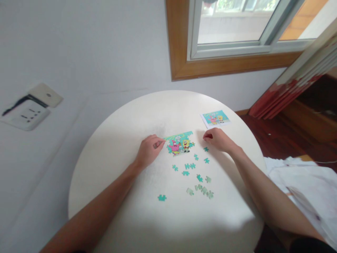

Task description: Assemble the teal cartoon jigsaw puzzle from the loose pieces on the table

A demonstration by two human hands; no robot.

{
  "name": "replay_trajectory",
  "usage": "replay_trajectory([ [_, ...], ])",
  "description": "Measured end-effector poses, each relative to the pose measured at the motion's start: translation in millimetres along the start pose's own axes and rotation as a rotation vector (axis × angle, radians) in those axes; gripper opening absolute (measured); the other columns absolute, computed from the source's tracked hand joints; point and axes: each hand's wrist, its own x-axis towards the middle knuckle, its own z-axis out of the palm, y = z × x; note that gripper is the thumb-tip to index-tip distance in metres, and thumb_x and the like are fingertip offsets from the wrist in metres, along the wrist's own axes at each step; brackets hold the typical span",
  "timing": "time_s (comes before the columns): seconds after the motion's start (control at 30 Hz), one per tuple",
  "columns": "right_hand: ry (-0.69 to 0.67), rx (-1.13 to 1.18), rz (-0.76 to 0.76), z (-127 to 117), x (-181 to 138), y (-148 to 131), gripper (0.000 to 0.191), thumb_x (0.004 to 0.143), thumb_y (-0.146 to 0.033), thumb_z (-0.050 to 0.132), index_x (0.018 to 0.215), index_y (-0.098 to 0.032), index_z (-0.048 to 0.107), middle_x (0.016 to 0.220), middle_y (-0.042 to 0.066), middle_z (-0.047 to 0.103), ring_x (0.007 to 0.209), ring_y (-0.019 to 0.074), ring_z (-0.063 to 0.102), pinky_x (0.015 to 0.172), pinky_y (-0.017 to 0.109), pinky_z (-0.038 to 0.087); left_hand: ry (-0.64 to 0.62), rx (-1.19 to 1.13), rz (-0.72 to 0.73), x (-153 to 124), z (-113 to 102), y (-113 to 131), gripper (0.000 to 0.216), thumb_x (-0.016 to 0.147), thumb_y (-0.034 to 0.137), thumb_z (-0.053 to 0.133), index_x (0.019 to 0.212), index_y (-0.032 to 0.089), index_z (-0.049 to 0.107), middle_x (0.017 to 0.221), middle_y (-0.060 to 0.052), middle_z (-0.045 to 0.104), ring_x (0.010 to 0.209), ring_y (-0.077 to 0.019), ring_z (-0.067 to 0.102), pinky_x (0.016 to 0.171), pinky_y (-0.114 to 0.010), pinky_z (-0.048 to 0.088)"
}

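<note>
A partly assembled jigsaw puzzle (pixel 181 143) with cartoon figures on a turquoise ground lies flat on the round white table (pixel 110 154). At its upper left corner, my left hand (pixel 150 150) pinches a corner puzzle piece (pixel 167 139), mostly covered by the fingertips. My right hand (pixel 216 139) is just right of the puzzle, apart from it, thumb and fingers closed together; whatever they may hold is hidden. Several loose turquoise pieces (pixel 185 173) and paler green pieces (pixel 204 190) are scattered below the puzzle. One turquoise piece (pixel 162 198) lies apart, nearer to me.
A picture card (pixel 216 118) showing the same cartoon scene lies behind my right hand. Beyond the table are a white wall (pixel 105 45) with a socket (pixel 26 114), a wood-framed window (pixel 181 66) and a red-and-cream curtain (pixel 276 91). White cloth or paper (pixel 310 186) is at the right.
</note>
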Motion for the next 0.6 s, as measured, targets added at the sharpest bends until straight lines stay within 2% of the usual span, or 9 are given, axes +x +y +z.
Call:
replay_trajectory([
  [0.37,-0.145,-0.015,-0.040,-7,-7,-1,0.013,0.070,-0.014,0.062,0.071,-0.020,0.074,0.069,0.004,0.071,0.060,0.0172,0.060,0.055,0.028,0.038,0.011,-0.030,-0.031,0,0,2,0.015,0.088,0.021,0.059,0.084,0.018,0.073,0.066,0.001,0.057,0.064,-0.0128,0.052,0.061,-0.024,0.040],
  [0.6,-0.221,-0.111,-0.028,-10,-9,-12,0.012,0.077,-0.019,0.061,0.075,-0.017,0.072,0.073,0.006,0.071,0.063,0.0152,0.058,0.057,0.026,0.035,0.025,-0.031,-0.039,1,1,1,0.014,0.088,0.020,0.060,0.083,0.017,0.073,0.067,0.000,0.057,0.063,-0.0125,0.052,0.062,-0.025,0.040],
])
